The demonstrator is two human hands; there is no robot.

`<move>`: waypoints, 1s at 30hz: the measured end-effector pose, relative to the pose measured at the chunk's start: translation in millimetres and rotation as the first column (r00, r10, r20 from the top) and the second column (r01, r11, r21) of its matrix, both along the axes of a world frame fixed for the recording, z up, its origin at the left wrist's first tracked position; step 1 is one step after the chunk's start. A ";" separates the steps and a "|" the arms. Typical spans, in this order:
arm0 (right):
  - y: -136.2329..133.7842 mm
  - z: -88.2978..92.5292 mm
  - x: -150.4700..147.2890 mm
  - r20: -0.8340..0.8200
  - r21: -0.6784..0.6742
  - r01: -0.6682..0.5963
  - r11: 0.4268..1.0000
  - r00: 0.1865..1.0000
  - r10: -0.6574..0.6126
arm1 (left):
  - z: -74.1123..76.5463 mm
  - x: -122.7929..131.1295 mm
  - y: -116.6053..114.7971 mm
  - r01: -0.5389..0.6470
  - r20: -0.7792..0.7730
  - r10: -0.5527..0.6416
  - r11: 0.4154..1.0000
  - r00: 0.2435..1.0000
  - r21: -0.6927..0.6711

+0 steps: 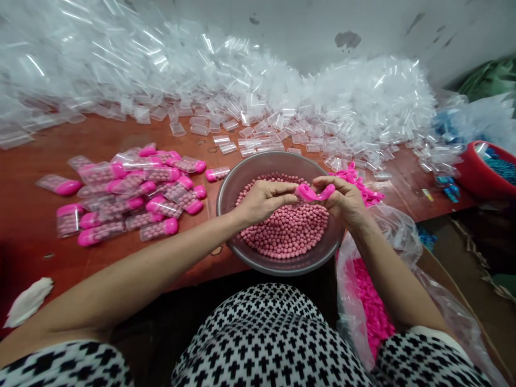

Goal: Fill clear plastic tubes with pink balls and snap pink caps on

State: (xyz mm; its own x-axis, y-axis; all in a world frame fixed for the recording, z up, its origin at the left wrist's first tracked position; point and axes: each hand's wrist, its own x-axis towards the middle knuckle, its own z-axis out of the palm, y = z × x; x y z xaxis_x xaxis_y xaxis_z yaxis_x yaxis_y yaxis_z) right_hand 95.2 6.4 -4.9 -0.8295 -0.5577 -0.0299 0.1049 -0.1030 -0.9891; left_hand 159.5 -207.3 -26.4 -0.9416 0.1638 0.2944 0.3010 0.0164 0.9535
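Observation:
Over a grey bowl of pink beads, my two hands meet at a bright pink plastic cap. My left hand is closed, its fingertips pinching a small clear plastic case at the cap's left side, mostly hidden by the fingers. My right hand pinches the cap's right end, a curved flap, between thumb and fingers. Left of the bowl lies a pile of clear cases with pink caps, filled with pink beads. Loose pink caps lie just beyond my right hand.
A large heap of clear empty cases runs along the back of the red-brown table. A plastic bag of pink pieces stands at the lower right. A red bowl with blue beads sits far right. A white scrap lies left.

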 end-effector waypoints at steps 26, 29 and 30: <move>-43.3 3.1 10.6 0.279 -0.005 -0.249 0.968 0.930 0.241 | 5.9 12.3 -15.8 -0.240 -0.182 0.213 0.961 0.960 -0.141; -35.9 6.5 1.1 0.209 0.004 -0.225 0.974 0.953 0.219 | 11.4 26.1 -51.7 -0.371 -0.078 0.365 0.924 0.928 -0.090; -32.8 6.3 -2.9 0.188 0.023 -0.191 0.981 0.965 0.184 | 11.6 30.6 -67.9 -0.438 -0.040 0.436 0.893 0.899 -0.105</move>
State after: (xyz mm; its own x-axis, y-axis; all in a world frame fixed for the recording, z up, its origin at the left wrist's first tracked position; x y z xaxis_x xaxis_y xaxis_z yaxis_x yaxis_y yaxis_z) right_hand 92.3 -26.3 1.4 -0.6883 -0.6979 -0.1979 0.2992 -0.0246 -0.9539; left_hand 190.2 -275.2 -14.9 -0.9211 -0.2313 0.3132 0.2541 0.2525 0.9336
